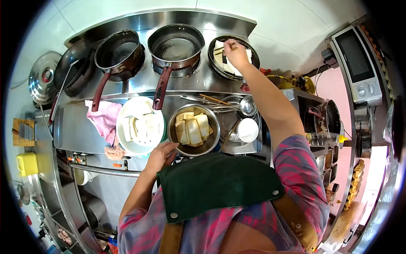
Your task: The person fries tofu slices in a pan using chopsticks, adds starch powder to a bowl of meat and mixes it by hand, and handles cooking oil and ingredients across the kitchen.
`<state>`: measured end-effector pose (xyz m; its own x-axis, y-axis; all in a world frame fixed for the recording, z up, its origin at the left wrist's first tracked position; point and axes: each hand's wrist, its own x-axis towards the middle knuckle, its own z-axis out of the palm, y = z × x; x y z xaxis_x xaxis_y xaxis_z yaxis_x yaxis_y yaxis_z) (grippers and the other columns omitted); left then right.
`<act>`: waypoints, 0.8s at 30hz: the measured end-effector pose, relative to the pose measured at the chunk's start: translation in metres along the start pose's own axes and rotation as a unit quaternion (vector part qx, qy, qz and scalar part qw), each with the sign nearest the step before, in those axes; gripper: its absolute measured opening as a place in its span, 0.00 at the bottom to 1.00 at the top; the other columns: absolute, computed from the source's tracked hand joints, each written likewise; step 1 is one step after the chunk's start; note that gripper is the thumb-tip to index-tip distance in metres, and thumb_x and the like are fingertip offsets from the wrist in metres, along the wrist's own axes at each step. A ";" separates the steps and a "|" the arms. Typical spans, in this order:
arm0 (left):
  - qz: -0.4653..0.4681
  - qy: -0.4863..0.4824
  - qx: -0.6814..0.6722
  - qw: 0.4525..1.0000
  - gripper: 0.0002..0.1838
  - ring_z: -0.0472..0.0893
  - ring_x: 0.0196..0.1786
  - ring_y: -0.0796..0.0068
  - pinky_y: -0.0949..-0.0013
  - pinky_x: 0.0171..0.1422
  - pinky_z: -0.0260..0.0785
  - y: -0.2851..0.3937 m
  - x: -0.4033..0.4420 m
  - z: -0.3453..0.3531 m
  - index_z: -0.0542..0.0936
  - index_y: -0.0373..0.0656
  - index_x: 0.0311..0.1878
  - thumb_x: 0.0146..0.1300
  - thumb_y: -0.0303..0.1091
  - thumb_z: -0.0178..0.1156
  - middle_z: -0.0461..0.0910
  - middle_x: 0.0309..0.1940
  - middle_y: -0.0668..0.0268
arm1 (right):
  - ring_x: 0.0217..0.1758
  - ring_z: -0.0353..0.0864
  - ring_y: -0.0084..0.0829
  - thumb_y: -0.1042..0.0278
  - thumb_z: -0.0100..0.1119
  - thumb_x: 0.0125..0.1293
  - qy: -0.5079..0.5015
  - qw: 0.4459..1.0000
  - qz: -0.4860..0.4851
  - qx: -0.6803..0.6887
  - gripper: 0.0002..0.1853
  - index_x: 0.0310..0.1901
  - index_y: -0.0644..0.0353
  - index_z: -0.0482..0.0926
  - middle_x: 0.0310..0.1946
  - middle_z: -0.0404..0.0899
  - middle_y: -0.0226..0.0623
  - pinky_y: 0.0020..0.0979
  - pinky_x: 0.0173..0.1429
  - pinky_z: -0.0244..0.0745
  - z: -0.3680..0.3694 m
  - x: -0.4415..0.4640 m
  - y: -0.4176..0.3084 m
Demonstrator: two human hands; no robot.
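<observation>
a plate (pixel 157 142) of pale slices (pixel 145 127) sits on the steel tabletop (pixel 76 127). the left grip (pixel 161 155) touches the rim of the bowl (pixel 194 152), which holds yellow slices (pixel 194 130); whether it clamps there i cannot tell. farther right, the right grip (pixel 235 53) is closed around chopsticks (pixel 219 50), over white slices (pixel 229 67) in the pan (pixel 247 44).

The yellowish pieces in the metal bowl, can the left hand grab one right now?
Probably yes. The left hand is right at the rim of the metal bowl, and no lid covers the yellowish pieces, so the way in looks free.
</observation>
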<state>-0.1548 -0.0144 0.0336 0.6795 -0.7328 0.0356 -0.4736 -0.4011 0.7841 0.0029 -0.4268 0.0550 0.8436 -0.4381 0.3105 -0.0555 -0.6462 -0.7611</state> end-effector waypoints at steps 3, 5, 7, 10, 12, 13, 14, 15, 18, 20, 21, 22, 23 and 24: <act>0.012 -0.005 -0.002 1.000 0.14 0.78 0.40 0.55 0.63 0.43 0.71 -0.004 0.002 0.003 0.78 0.39 0.43 0.50 0.23 0.59 0.78 0.38 0.56 | 0.30 0.78 0.44 0.63 0.49 0.60 -0.096 0.984 -0.081 -0.129 0.09 0.34 0.58 0.75 0.26 0.78 0.46 0.38 0.38 0.73 0.017 -0.011 -0.018; 0.002 -0.002 0.002 1.000 0.14 0.78 0.40 0.55 0.63 0.43 0.72 -0.002 0.001 0.000 0.78 0.39 0.43 0.50 0.23 0.59 0.78 0.38 0.56 | 0.35 0.78 0.45 0.65 0.47 0.58 -0.125 0.944 -0.159 -0.259 0.09 0.36 0.58 0.74 0.30 0.78 0.47 0.40 0.41 0.74 0.030 -0.011 -0.018; -0.004 0.003 -0.001 1.000 0.14 0.78 0.40 0.55 0.63 0.43 0.72 0.000 -0.001 -0.001 0.78 0.39 0.43 0.50 0.23 0.59 0.78 0.38 0.56 | 0.37 0.78 0.46 0.63 0.48 0.59 -0.154 0.928 -0.147 -0.307 0.11 0.37 0.60 0.75 0.33 0.77 0.47 0.40 0.42 0.74 0.035 -0.015 -0.024; -0.013 0.009 -0.014 1.000 0.14 0.78 0.40 0.54 0.62 0.44 0.71 -0.005 -0.005 -0.003 0.78 0.39 0.43 0.50 0.23 0.59 0.78 0.38 0.56 | 0.39 0.79 0.45 0.63 0.49 0.60 -0.192 0.906 -0.158 -0.342 0.13 0.39 0.63 0.74 0.35 0.77 0.48 0.39 0.44 0.74 0.037 -0.016 -0.024; -0.025 0.014 -0.019 0.999 0.14 0.78 0.40 0.54 0.62 0.44 0.71 -0.007 -0.007 -0.002 0.78 0.39 0.43 0.50 0.23 0.59 0.78 0.38 0.55 | 0.39 0.79 0.45 0.65 0.48 0.58 -0.188 0.900 -0.182 -0.349 0.12 0.39 0.63 0.74 0.35 0.77 0.48 0.40 0.44 0.74 0.035 -0.018 -0.018; -0.035 0.012 -0.023 0.999 0.14 0.78 0.40 0.53 0.62 0.44 0.71 -0.005 -0.007 -0.003 0.78 0.39 0.43 0.50 0.22 0.59 0.78 0.38 0.55 | 0.39 0.79 0.45 0.66 0.48 0.58 -0.182 0.901 -0.179 -0.351 0.11 0.38 0.63 0.74 0.35 0.77 0.48 0.40 0.43 0.74 0.032 -0.016 -0.016; -0.030 0.013 -0.026 0.999 0.14 0.78 0.40 0.53 0.62 0.44 0.71 -0.006 -0.007 -0.004 0.78 0.39 0.43 0.50 0.22 0.59 0.78 0.39 0.55 | 0.39 0.79 0.45 0.67 0.48 0.57 -0.177 0.901 -0.177 -0.353 0.11 0.38 0.63 0.74 0.35 0.77 0.48 0.40 0.43 0.74 0.026 -0.013 -0.014; -0.027 0.015 -0.030 0.999 0.14 0.78 0.40 0.53 0.62 0.44 0.71 -0.007 -0.007 -0.004 0.78 0.38 0.43 0.49 0.22 0.59 0.78 0.39 0.55 | 0.39 0.79 0.46 0.68 0.48 0.57 -0.174 0.902 -0.174 -0.354 0.10 0.37 0.63 0.74 0.35 0.78 0.49 0.41 0.42 0.74 0.019 -0.010 -0.012; -0.020 0.019 -0.031 0.999 0.15 0.77 0.40 0.54 0.62 0.44 0.71 -0.009 -0.006 -0.004 0.78 0.38 0.43 0.49 0.21 0.59 0.78 0.38 0.55 | 0.36 0.77 0.49 0.68 0.48 0.56 -0.088 0.939 -0.128 -0.307 0.09 0.35 0.62 0.73 0.32 0.77 0.51 0.45 0.42 0.73 -0.012 0.005 -0.001; -0.006 0.021 -0.014 1.000 0.15 0.77 0.40 0.54 0.62 0.44 0.71 -0.011 -0.005 -0.004 0.78 0.38 0.42 0.49 0.21 0.59 0.78 0.38 0.55 | 0.35 0.78 0.49 0.64 0.49 0.59 -0.030 0.951 -0.096 -0.293 0.10 0.35 0.62 0.75 0.29 0.78 0.50 0.45 0.41 0.73 -0.037 0.011 0.007; -0.001 0.023 -0.008 1.000 0.14 0.77 0.39 0.54 0.62 0.44 0.71 -0.011 -0.004 -0.004 0.78 0.38 0.42 0.49 0.21 0.59 0.78 0.38 0.55 | 0.35 0.78 0.48 0.61 0.49 0.60 -0.012 0.976 -0.026 -0.215 0.11 0.35 0.60 0.77 0.30 0.79 0.49 0.44 0.41 0.73 -0.043 0.018 0.022; 0.000 0.021 -0.009 1.000 0.14 0.77 0.39 0.54 0.62 0.44 0.71 -0.011 -0.003 -0.004 0.78 0.39 0.42 0.49 0.21 0.59 0.78 0.38 0.55 | 0.33 0.79 0.45 0.62 0.50 0.60 0.027 0.981 -0.012 -0.191 0.12 0.36 0.60 0.78 0.29 0.79 0.48 0.39 0.39 0.74 -0.050 0.018 0.026; 0.000 0.020 -0.012 1.000 0.14 0.77 0.39 0.54 0.62 0.44 0.71 -0.010 -0.002 -0.004 0.78 0.39 0.42 0.49 0.21 0.59 0.78 0.38 0.55 | 0.31 0.79 0.42 0.62 0.51 0.60 0.041 0.989 -0.002 -0.140 0.11 0.35 0.60 0.78 0.27 0.79 0.47 0.36 0.38 0.74 -0.054 0.018 0.032; 0.001 0.018 -0.014 1.000 0.14 0.77 0.40 0.54 0.62 0.44 0.71 -0.009 -0.001 -0.004 0.78 0.39 0.42 0.49 0.21 0.59 0.78 0.38 0.55 | 0.28 0.80 0.40 0.63 0.51 0.60 0.054 0.994 0.009 -0.090 0.10 0.35 0.61 0.78 0.26 0.79 0.46 0.34 0.37 0.74 -0.055 0.018 0.041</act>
<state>-0.1493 -0.0077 0.0287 0.6991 -0.7126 0.0586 -0.4594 -0.3848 0.8006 -0.0137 -0.4949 0.0604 0.7797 -0.5094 0.3640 -0.1732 -0.7342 -0.6565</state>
